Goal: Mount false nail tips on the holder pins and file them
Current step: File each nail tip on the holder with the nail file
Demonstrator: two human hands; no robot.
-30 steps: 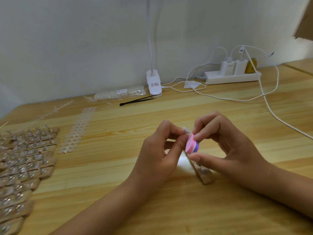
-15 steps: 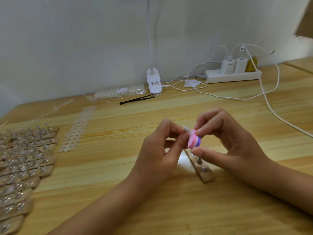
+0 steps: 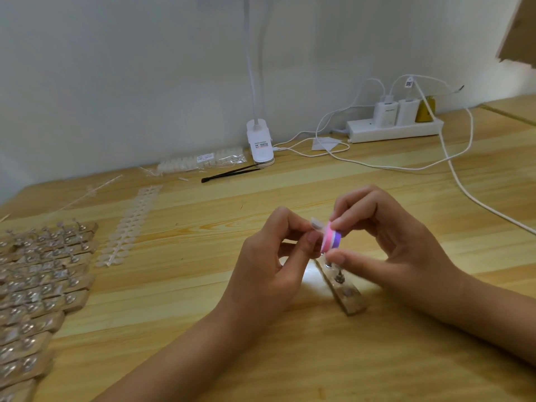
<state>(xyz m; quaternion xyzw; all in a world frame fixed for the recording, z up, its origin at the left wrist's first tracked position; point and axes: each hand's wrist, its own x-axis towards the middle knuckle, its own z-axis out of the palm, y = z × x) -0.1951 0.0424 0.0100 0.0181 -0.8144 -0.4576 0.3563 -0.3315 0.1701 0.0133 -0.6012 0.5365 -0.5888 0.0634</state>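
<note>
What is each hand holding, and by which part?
Left hand pinches the clear nail tip by its lower end; right hand pinches the pink-purple file block, forefinger on top, thumb underneath.

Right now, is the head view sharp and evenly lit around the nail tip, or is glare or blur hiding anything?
Head view: soft overall; the clear nail tip pinched by the left hand blurs into the pink file block in the right hand. Head view: a bright spot glares on the table beside the holder strip.
</note>
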